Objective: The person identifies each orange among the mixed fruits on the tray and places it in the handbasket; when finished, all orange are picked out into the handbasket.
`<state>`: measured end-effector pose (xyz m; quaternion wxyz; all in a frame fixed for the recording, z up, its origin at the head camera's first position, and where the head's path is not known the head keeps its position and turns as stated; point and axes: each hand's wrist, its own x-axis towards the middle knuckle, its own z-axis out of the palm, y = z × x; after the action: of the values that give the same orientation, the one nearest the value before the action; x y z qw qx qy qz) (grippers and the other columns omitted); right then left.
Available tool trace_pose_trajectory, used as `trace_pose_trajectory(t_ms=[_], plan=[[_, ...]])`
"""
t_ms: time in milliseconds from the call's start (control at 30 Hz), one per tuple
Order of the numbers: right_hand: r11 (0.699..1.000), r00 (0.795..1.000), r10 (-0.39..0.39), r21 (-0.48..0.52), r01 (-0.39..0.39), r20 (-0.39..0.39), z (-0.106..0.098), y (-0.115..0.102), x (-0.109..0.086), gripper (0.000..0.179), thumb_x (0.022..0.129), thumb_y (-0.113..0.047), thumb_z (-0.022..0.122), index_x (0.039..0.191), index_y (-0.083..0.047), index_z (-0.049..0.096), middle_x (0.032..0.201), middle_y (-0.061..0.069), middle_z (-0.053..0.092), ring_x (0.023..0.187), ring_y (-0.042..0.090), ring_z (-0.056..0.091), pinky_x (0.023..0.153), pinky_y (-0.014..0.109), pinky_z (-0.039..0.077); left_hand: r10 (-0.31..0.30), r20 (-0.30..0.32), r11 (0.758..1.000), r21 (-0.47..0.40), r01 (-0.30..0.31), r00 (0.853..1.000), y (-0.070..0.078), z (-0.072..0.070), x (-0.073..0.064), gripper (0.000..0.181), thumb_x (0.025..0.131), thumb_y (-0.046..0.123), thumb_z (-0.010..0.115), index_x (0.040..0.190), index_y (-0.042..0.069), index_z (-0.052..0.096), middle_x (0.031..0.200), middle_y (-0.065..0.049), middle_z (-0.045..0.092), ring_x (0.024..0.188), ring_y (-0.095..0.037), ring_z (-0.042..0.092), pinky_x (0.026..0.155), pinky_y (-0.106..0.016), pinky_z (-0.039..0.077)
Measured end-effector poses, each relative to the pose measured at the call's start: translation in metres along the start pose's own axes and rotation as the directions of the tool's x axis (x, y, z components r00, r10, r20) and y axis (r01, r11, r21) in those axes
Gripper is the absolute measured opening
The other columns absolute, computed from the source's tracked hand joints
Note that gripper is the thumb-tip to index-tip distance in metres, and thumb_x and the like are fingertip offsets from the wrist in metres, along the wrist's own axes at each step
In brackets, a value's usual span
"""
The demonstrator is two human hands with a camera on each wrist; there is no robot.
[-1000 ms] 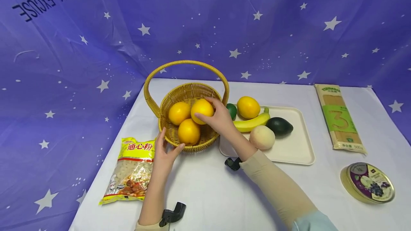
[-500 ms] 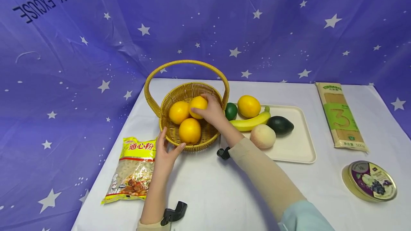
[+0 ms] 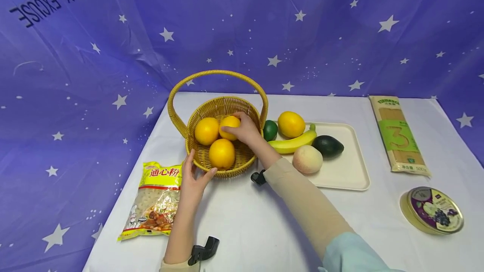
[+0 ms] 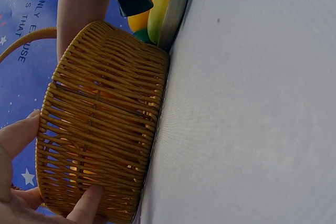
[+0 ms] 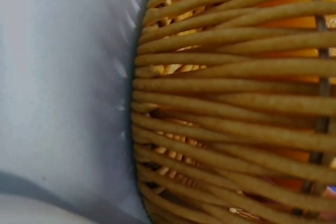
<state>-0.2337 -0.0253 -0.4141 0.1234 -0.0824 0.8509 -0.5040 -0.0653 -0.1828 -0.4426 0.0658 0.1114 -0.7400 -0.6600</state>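
The wicker basket (image 3: 227, 174) stands on the table with its arched handle raised. Two oranges, one at the left (image 3: 206, 131) and one in front (image 3: 222, 154), lie in it. Inside the basket my right hand (image 3: 247, 131) grips a third orange (image 3: 229, 127) between thumb and fingers, beside the other two. My left hand (image 3: 193, 184) holds the basket's left front edge, thumb and fingers spread about the rim. The left wrist view shows its fingers against the wicker wall (image 4: 105, 114). In the right wrist view the wicker side (image 5: 236, 87) hides my right hand.
Right of the basket, a cream tray (image 3: 345, 175) carries a banana (image 3: 293, 142), a peach (image 3: 308, 159), an avocado (image 3: 327, 146), a yellow-orange fruit (image 3: 291, 124) and a green fruit (image 3: 270, 130). A macaroni bag (image 3: 155, 200), a noodle pack (image 3: 399, 135) and a round tin (image 3: 432, 210) lie around.
My right hand has moved left and lower into the basket with its orange, coming close beside the other two. My left hand stays at the rim.
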Motion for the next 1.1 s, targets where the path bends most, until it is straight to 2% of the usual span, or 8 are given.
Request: trace_pose_trajectory(t_ms=[233, 400, 500, 633, 867, 933, 1000, 1100], plan=[[0.999, 0.999, -0.017, -0.040, 0.019, 0.042, 0.001, 0.000, 0.001, 0.079, 0.083, -0.045, 0.074, 0.145, -0.011, 0.040, 0.143, 0.013, 0.041, 0.118, 0.027, 0.049, 0.095, 0.043, 0.047, -0.013, 0.014, 1.000, -0.023, 0.014, 1.000, 0.003, 0.000, 0.000, 0.091, 0.086, 0.015, 0.074, 0.156, 0.019, 0.016, 0.158, -0.007, 0.003, 0.144, -0.032, 0.012, 0.112, -0.046, 0.029], [0.999, 0.999, -0.023, -0.027, 0.024, 0.027, 0.000, -0.001, 0.000, 0.078, 0.084, -0.047, 0.071, 0.146, -0.013, 0.039, 0.148, 0.012, 0.036, 0.126, 0.028, 0.044, 0.100, 0.045, 0.043, -0.035, 0.020, 0.999, -0.032, 0.036, 0.999, 0.025, 0.002, -0.008, 0.089, 0.088, 0.009, 0.072, 0.155, 0.011, 0.015, 0.158, -0.012, 0.003, 0.144, -0.034, 0.011, 0.112, -0.049, 0.028], [1.000, 1.000, -0.024, -0.015, 0.024, -0.003, 0.000, -0.002, 0.000, 0.077, 0.084, -0.049, 0.070, 0.146, -0.015, 0.040, 0.150, 0.010, 0.035, 0.132, 0.028, 0.040, 0.105, 0.046, 0.039, -0.026, 0.012, 1.000, -0.017, 0.026, 1.000, 0.021, 0.002, -0.006, 0.089, 0.088, 0.011, 0.072, 0.156, 0.014, 0.015, 0.158, -0.010, 0.003, 0.144, -0.034, 0.012, 0.111, -0.049, 0.029], [0.999, 0.999, -0.036, -0.008, 0.035, -0.031, 0.000, -0.002, -0.001, 0.077, 0.084, -0.051, 0.070, 0.146, -0.015, 0.041, 0.150, 0.008, 0.035, 0.134, 0.027, 0.038, 0.107, 0.045, 0.037, -0.023, 0.006, 1.000, -0.017, 0.023, 1.000, 0.003, 0.000, 0.002, 0.090, 0.086, 0.013, 0.074, 0.156, 0.018, 0.016, 0.158, -0.007, 0.004, 0.144, -0.033, 0.013, 0.111, -0.048, 0.030], [0.995, 0.993, -0.095, -0.019, 0.094, -0.076, -0.001, -0.004, -0.006, 0.078, 0.084, -0.052, 0.070, 0.147, -0.017, 0.040, 0.151, 0.005, 0.035, 0.134, 0.025, 0.038, 0.107, 0.044, 0.037, -0.026, 0.011, 0.999, -0.033, 0.027, 1.000, 0.002, 0.000, 0.002, 0.091, 0.086, 0.013, 0.074, 0.156, 0.018, 0.016, 0.158, -0.006, 0.003, 0.144, -0.031, 0.012, 0.111, -0.047, 0.030], [0.990, 0.985, -0.139, -0.039, 0.135, -0.101, -0.001, -0.005, -0.007, 0.080, 0.084, -0.053, 0.069, 0.149, -0.019, 0.038, 0.152, 0.004, 0.034, 0.135, 0.024, 0.037, 0.108, 0.043, 0.037, -0.019, 0.008, 0.999, -0.036, 0.019, 1.000, 0.002, 0.001, 0.001, 0.090, 0.086, 0.014, 0.074, 0.156, 0.019, 0.016, 0.159, -0.005, 0.003, 0.144, -0.030, 0.013, 0.111, -0.046, 0.031], [0.977, 0.969, -0.209, -0.068, 0.201, -0.131, 0.000, -0.006, -0.009, 0.080, 0.084, -0.053, 0.069, 0.150, -0.021, 0.036, 0.152, 0.005, 0.034, 0.136, 0.024, 0.036, 0.108, 0.043, 0.036, -0.010, 0.004, 0.999, -0.034, 0.010, 1.000, 0.002, 0.001, 0.001, 0.090, 0.087, 0.016, 0.074, 0.156, 0.020, 0.016, 0.159, -0.005, 0.003, 0.144, -0.031, 0.013, 0.110, -0.047, 0.032], [0.939, 0.927, -0.339, -0.126, 0.321, -0.161, -0.001, -0.008, -0.015, 0.079, 0.085, -0.052, 0.067, 0.150, -0.021, 0.035, 0.151, 0.004, 0.036, 0.137, 0.022, 0.034, 0.111, 0.042, 0.032, -0.004, 0.003, 1.000, -0.026, 0.004, 1.000, 0.001, 0.001, 0.000, 0.091, 0.086, 0.017, 0.074, 0.156, 0.020, 0.016, 0.159, -0.005, 0.003, 0.143, -0.031, 0.014, 0.110, -0.047, 0.032]])
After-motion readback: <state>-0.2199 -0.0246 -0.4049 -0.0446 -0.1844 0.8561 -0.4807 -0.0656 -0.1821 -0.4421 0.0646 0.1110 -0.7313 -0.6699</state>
